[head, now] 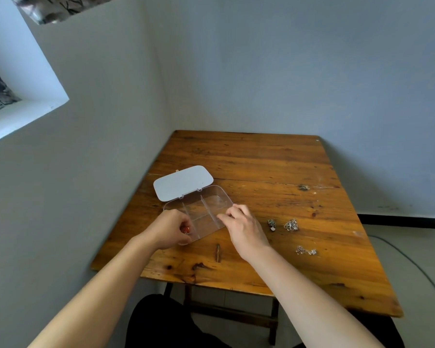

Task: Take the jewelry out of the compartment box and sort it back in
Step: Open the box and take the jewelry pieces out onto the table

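- Your left hand (171, 228) reaches in from the lower left with the forearm bare, knuckles up, and sits over the near left end of the clear plastic compartment box (201, 210).
- Its fingers are curled in tight around a small red-orange bead piece (185, 230), which shows between thumb and fingertips at the box's left compartment; you cannot tell whether the piece is resting on the box floor or lifted off it.
- Your right hand (244, 228) comes in from the lower right, palm down, wrist bent slightly inward, fingertips pressed to the near right edge of the box. The fingers are loosely bent, and you cannot tell whether they pinch the wall or only rest on it.
- The box lies open near the table's left side, its pale grey rounded lid (182, 182) folded back flat behind it on two hinges. Two dividers show, making three compartments; the middle and right ones look bare.
- No writing or brand is readable on the box or lid.
- Three small silver jewelry lots lie on the worn wooden table (261, 156) to the right of your right hand: a little pendant piece (271, 224), a cluster of silver rings (291, 224) just beside it, and a thin silver chain (305, 251) nearer to you, apart from both.
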The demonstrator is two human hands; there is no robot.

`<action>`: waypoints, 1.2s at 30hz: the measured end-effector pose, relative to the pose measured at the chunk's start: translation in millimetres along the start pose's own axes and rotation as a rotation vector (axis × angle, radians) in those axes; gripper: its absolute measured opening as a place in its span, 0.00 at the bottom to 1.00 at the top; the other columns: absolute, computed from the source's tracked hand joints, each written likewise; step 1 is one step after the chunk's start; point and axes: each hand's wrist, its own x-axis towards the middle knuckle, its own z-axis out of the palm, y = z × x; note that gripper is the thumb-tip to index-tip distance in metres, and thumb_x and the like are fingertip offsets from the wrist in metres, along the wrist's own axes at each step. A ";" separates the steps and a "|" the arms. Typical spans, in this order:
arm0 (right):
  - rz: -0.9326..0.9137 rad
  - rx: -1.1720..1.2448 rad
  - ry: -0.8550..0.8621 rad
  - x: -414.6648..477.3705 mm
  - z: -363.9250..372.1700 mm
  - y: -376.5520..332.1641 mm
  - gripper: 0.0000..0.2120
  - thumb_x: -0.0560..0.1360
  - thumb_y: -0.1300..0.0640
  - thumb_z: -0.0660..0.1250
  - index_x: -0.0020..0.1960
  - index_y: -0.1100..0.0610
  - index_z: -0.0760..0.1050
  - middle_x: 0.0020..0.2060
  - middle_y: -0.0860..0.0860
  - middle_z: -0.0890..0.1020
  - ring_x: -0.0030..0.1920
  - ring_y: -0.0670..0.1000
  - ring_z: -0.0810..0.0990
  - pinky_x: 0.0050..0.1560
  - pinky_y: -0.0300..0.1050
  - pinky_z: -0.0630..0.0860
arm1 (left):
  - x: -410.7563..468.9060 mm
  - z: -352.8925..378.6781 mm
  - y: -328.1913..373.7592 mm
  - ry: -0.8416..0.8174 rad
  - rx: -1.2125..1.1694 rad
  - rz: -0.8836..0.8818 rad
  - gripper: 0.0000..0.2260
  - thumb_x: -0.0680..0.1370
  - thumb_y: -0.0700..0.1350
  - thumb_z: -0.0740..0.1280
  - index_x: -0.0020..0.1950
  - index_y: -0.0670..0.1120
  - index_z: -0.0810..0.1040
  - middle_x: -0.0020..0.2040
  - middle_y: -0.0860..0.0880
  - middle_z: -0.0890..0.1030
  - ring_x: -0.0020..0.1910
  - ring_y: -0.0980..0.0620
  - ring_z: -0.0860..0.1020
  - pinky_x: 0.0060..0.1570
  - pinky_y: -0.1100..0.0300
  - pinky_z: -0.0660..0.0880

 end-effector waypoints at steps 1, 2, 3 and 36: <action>0.001 0.004 -0.004 -0.1 1.2 0.2 0.24 0.77 0.70 0.66 0.70 0.55 0.75 0.59 0.54 0.78 0.69 0.58 0.68 0.60 0.52 0.76 | -1.0 -1.9 1.1 0.017 -0.004 0.010 0.06 0.70 0.44 0.78 0.42 0.52 0.84 0.41 0.56 0.82 0.40 0.57 0.79 0.36 0.66 0.75; 0.000 0.006 -0.006 -0.2 2.3 0.6 0.25 0.77 0.70 0.66 0.71 0.55 0.74 0.60 0.54 0.78 0.70 0.58 0.67 0.62 0.52 0.75 | -1.9 -4.7 2.4 0.038 -0.019 0.022 0.05 0.70 0.43 0.78 0.42 0.52 0.85 0.41 0.55 0.82 0.40 0.57 0.80 0.36 0.66 0.75; -0.001 0.008 -0.008 -0.3 3.3 1.3 0.25 0.77 0.71 0.65 0.72 0.55 0.73 0.62 0.54 0.77 0.71 0.58 0.66 0.63 0.52 0.75 | -2.6 -8.2 4.0 0.067 -0.045 0.036 0.05 0.70 0.44 0.78 0.43 0.51 0.85 0.41 0.55 0.83 0.40 0.57 0.80 0.36 0.67 0.76; 0.456 0.085 0.128 -85.4 -22.1 173.2 0.18 0.83 0.61 0.58 0.72 0.58 0.73 0.74 0.57 0.71 0.76 0.58 0.63 0.75 0.56 0.62 | 149.7 85.1 157.5 0.157 -0.081 0.195 0.12 0.77 0.43 0.69 0.60 0.43 0.79 0.52 0.45 0.83 0.50 0.45 0.80 0.45 0.60 0.72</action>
